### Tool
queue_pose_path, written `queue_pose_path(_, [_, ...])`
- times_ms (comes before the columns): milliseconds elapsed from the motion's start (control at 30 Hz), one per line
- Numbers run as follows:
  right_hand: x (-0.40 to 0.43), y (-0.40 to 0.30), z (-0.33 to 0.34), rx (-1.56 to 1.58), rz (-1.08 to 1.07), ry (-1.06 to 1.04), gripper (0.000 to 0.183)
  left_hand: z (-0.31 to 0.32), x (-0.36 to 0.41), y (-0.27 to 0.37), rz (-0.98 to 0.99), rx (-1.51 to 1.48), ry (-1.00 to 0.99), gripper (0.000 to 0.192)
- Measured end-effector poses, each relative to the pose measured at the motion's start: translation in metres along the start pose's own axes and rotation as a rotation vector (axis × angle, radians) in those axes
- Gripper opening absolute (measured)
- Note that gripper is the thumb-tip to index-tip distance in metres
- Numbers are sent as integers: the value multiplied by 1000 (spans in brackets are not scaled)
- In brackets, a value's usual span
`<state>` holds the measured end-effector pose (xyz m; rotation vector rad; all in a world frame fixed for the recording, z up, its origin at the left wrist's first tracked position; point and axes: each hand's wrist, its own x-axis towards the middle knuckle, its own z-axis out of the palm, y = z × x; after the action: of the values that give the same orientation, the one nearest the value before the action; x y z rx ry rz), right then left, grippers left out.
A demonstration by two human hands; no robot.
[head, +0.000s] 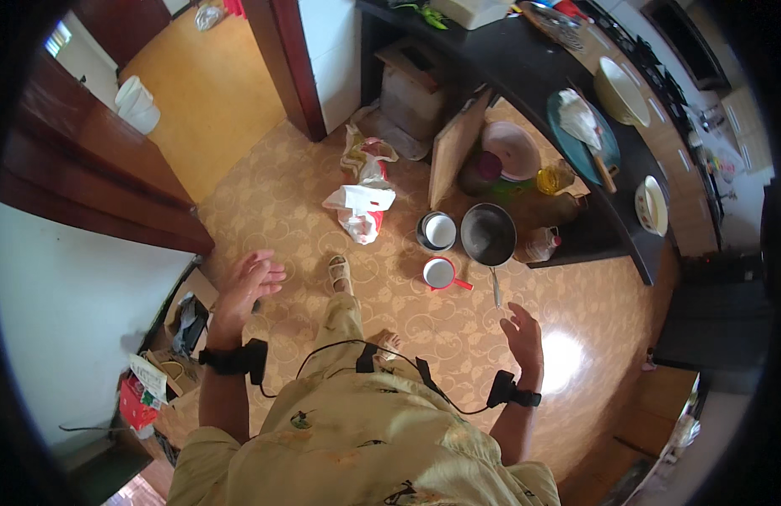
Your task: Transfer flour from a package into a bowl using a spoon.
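My left hand [254,278] is held out at the left with its fingers apart and nothing in it. On the right, my right hand [522,332] hangs with curled, parted fingers, also holding nothing. It is nearest to the handle of a dark frying pan [488,234], apart from it. Left of the pan, a small white pot with a red rim and handle [439,273] stands on the patterned floor [390,291]. Beyond that pot, a white bowl [439,230] sits inside a dark round pot [422,241]. Several plastic bags [362,196] lie farther ahead.
An open cabinet door [456,148] juts out beside a pink basin [510,148] and oil bottles [553,179]. On the dark counter [491,66] are a teal board [564,136] with a knife [604,171] and bowls [621,92]. Boxes [175,373] stand along the left wall.
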<state>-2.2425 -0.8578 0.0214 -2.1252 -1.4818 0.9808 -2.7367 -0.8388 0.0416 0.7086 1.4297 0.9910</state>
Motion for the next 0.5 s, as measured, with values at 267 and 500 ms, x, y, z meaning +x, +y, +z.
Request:
queue_pose_path(267, [106,-64,64,-146,1,-186,42,-27,124,1,-214,14,-5,40])
queue_pose_path(500, [189,-118,162,-134,-223,-463,40,-33,201,-27,-358,101,-7,35])
